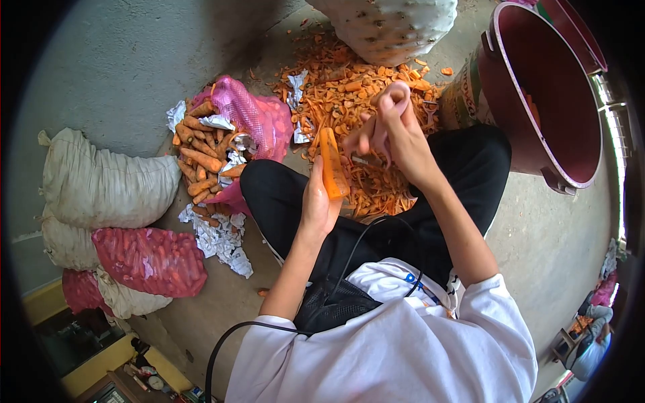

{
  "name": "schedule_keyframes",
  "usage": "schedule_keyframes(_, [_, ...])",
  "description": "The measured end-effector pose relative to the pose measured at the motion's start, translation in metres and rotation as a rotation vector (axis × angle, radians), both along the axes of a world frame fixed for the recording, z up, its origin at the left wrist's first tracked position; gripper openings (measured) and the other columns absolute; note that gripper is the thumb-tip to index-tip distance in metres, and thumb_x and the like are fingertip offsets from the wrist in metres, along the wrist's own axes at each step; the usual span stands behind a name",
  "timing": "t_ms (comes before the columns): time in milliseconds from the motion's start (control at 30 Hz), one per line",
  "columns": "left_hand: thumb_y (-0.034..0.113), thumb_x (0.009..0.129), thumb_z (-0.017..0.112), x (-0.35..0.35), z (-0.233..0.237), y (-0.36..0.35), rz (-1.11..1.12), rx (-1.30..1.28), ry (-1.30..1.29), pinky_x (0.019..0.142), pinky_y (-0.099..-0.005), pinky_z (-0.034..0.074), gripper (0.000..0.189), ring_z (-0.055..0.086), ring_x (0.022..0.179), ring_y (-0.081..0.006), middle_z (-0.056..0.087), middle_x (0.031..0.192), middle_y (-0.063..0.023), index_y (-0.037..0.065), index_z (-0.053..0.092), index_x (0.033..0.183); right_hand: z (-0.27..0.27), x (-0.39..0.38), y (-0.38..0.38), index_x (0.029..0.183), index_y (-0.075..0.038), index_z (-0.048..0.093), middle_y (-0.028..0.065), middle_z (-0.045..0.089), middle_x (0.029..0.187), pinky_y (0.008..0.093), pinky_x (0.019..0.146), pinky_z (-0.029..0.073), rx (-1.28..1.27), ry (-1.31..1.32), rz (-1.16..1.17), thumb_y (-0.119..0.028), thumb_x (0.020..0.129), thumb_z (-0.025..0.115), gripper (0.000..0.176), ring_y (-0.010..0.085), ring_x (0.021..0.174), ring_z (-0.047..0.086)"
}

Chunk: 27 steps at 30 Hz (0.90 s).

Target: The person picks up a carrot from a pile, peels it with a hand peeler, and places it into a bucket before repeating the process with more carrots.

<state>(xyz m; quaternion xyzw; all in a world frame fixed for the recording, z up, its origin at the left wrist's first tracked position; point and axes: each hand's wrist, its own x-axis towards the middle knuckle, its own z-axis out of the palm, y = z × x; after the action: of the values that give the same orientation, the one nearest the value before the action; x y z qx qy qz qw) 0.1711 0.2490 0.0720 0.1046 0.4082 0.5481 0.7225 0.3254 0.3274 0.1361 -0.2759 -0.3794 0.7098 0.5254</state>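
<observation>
My left hand [318,205] is closed around a peeled orange carrot [331,166], which points away from me with its lower end against the palm. Just right of the carrot is my right hand [405,134], raised and apart from it. Its fingers are curled, partly smeared by motion, and something pale pink shows among them that I cannot make out. Beneath both hands, between my crossed legs, lies a wide heap of carrot peelings [363,101].
Unpeeled carrots [201,153] spill from a pink mesh sack [259,121] at the left, among crumpled paper [218,235]. White sacks [107,178] and a red mesh sack of carrots [149,262] lie further left. A large maroon tub [500,87] stands right. Another white sack [396,30] is ahead.
</observation>
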Motion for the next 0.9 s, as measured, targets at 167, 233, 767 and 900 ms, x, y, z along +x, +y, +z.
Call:
schedule_keyframes(167, [0.043,0.096,0.037,0.009,0.021,0.001,-0.004,-0.068,-0.014,0.071,-0.0316,0.045,0.033,0.055,0.078,-0.0140,0.056,0.078,-0.0026,0.014,0.052,0.091,0.006,-0.015,-0.027,0.097,-0.012,0.031,0.0009,0.033,0.050,0.0281,0.042,0.040,-0.093,0.227,-0.115,-0.027,0.097,0.044,0.019,0.0123,0.037,0.039])
schedule_keyframes(233, [0.045,0.097,0.035,0.012,0.027,-0.003,-0.045,0.020,-0.085,0.073,-0.0303,0.044,0.037,0.055,0.081,-0.0134,0.057,0.079,-0.0044,0.014,0.049,0.080,0.009,-0.027,-0.035,0.094,-0.012,0.031,0.0010,0.032,0.049,0.0273,0.039,0.038,-0.165,0.338,-0.141,-0.026,0.097,0.044,0.020,0.0124,0.036,0.036])
schedule_keyframes(767, [0.048,0.095,0.038,0.014,0.026,-0.008,-0.064,-0.021,-0.062,0.078,-0.0314,0.043,0.038,0.054,0.081,-0.0145,0.055,0.079,-0.0020,0.013,0.050,0.086,0.012,-0.034,-0.040,0.092,-0.012,0.031,-0.0004,0.029,0.050,0.0244,0.037,0.033,-0.101,0.227,-0.085,-0.028,0.097,0.045,0.022,0.0088,0.036,0.030])
schedule_keyframes(900, [0.042,0.097,0.036,0.019,0.028,-0.009,-0.086,0.079,0.050,0.074,-0.0324,0.044,0.033,0.054,0.084,-0.0142,0.056,0.091,-0.0008,0.013,0.052,0.096,-0.004,-0.038,-0.039,0.098,-0.011,0.033,-0.0008,0.034,0.052,0.0255,0.040,0.040,-0.092,0.250,-0.344,-0.025,0.096,0.047,0.020,0.0085,0.037,0.034])
